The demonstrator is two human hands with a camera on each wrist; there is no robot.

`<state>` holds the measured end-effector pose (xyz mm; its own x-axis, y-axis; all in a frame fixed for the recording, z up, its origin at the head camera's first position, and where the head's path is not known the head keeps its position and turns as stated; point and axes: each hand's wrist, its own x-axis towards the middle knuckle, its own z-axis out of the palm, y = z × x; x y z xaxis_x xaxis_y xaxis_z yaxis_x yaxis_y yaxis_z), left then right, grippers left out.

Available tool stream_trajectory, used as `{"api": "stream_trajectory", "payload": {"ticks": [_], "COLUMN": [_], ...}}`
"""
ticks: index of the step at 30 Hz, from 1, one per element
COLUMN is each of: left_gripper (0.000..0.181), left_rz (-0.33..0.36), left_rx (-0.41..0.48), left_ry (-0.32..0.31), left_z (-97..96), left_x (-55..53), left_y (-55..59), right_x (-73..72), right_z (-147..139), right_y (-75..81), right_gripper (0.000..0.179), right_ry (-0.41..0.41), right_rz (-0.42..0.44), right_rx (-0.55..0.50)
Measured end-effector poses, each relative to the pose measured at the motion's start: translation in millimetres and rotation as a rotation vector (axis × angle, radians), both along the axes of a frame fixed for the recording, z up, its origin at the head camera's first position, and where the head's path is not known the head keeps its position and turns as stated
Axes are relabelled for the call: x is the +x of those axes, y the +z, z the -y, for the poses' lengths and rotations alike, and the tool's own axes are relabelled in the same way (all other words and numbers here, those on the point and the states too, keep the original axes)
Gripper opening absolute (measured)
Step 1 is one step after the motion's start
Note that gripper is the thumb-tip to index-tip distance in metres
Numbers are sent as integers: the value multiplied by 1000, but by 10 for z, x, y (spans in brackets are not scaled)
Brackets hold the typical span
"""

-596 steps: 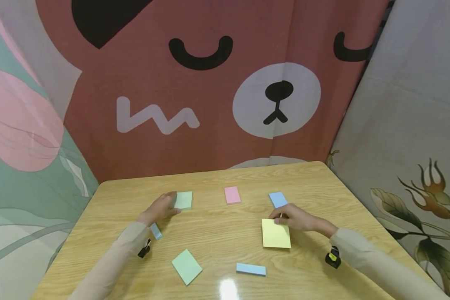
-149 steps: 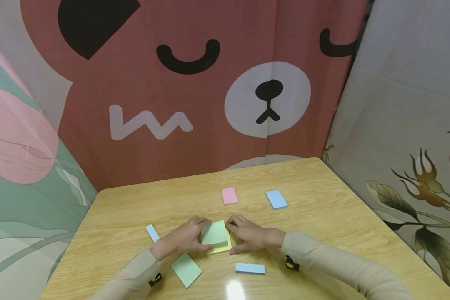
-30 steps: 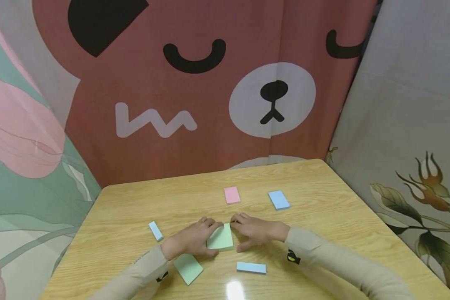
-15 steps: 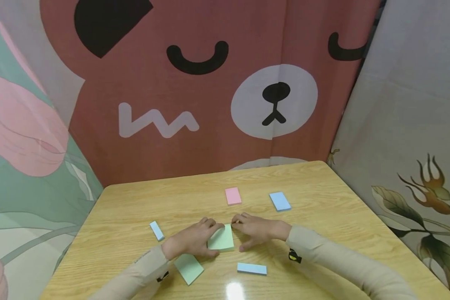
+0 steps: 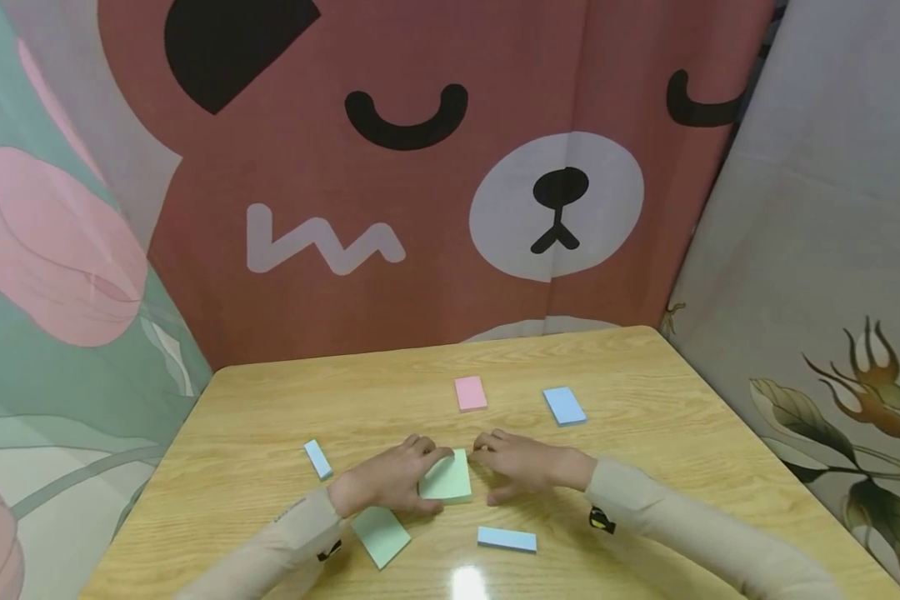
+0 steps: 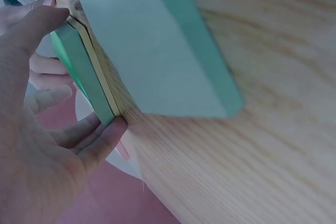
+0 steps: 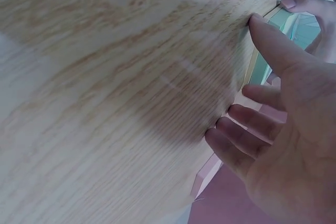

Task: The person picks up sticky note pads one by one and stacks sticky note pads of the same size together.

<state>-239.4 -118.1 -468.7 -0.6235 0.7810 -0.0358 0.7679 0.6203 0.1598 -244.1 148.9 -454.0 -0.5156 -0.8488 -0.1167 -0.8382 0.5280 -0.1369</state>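
Green pad (image 5: 452,479) lies between left hand (image 5: 392,479) and right hand (image 5: 523,463). Left hand grips pad by opposite edges; right hand, fingers loosely extended, just beside pad, holding nothing.

No text, brand or number is legible. A marking (image 5: 290,510) on the left sleeve (image 5: 270,543) is too small to read. The pale zigzag (image 5: 327,247) on the reddish backdrop (image 5: 435,196) forms no certain letter.

A wooden table (image 5: 390,396) holds a paper stack (image 5: 450,483), green on yellow. Behind the stack lie a pink pad (image 5: 470,393) and a blue pad (image 5: 565,406); in front, a green pad (image 5: 384,537) and a blue strip (image 5: 507,539); left of it, another strip (image 5: 318,459).
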Motion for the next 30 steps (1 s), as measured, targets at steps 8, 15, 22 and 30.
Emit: {"api": "stream_trajectory", "payload": {"ticks": [8,15,22,30], "left_gripper": [72,69,68,57], "left_rz": [70,89,82,12], "left_rx": [-8,17,39,126], "left_ry": [38,60,46,4], "left_z": [-4,15,40,75], "left_x": [-27,-26,-26,-60], "left_y": [29,59,71,42], "right_x": [-26,-10,7,64], "right_z": [-61,-99,-139,-149], "right_y": [-59,-16,-1,62], "right_gripper": [51,34,31,29], "right_ry": [23,73,83,130], "right_rz": [-60,-122,-165,-209], "right_rx": [-25,-75,-84,-67]}}
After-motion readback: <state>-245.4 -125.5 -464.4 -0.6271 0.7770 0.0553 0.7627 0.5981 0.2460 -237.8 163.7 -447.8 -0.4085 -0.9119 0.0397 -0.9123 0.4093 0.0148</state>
